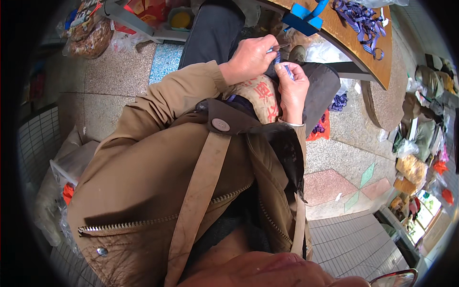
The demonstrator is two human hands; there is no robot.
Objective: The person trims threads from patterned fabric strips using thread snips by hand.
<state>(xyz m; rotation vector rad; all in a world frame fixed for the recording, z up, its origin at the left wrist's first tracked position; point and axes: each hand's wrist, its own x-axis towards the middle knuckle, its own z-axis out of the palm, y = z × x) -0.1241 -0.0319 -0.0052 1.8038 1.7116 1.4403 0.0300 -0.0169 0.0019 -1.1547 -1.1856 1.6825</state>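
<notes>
My left hand [251,60] is closed around a slim metal tool [284,46] with a thin dark tip and a bit of blue; I cannot make out whether it is snips or tweezers. Close beside it, my right hand [292,88] pinches a blue-and-white striped ribbon [289,71] between thumb and fingers. The ribbon reaches up toward the tool, and its other end is hidden. Both hands are above my lap, over a beige cloth [260,98] with red print.
A wooden table [351,45] stands ahead to the right, bearing a blue clamp-like fixture [303,20] and a heap of purple striped ribbons [361,24]. On the floor, a red bag [319,128] holds more purple pieces. A bundled brown bag [91,40] is at far left.
</notes>
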